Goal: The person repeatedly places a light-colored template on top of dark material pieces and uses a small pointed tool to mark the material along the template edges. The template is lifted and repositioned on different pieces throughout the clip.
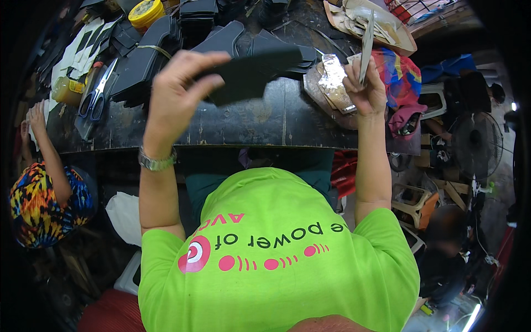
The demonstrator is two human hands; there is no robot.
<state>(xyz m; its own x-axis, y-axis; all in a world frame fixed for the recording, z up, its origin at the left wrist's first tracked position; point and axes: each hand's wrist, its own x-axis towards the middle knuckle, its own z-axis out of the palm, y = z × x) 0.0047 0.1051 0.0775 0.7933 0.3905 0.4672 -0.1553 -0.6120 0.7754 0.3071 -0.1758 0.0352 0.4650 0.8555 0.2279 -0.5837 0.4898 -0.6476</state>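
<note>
My left hand [182, 88], with a metal watch on its wrist, pinches one end of a black, flat cut-out piece [257, 74] between thumb and fingers. The piece is held above the table and blurred by motion. My right hand [366, 91] is raised with its fingers curled round the lower end of a thin, pale grey, blade-like strip [366, 47] that points up; its exact kind I cannot tell. Just left of that hand, a shiny silver sheet [333, 74] lies over pale flat pieces on a roundish board [312, 88].
Stacks of black cut pieces [145, 61] line the table's far side. Blue-handled scissors [98, 98], a yellowish jar [67, 91] and a yellow tub [146, 14] are at left. A scrap-filled tray [406, 41] and a colourful bag [399, 80] sit right. Another person [47, 193] works at far left.
</note>
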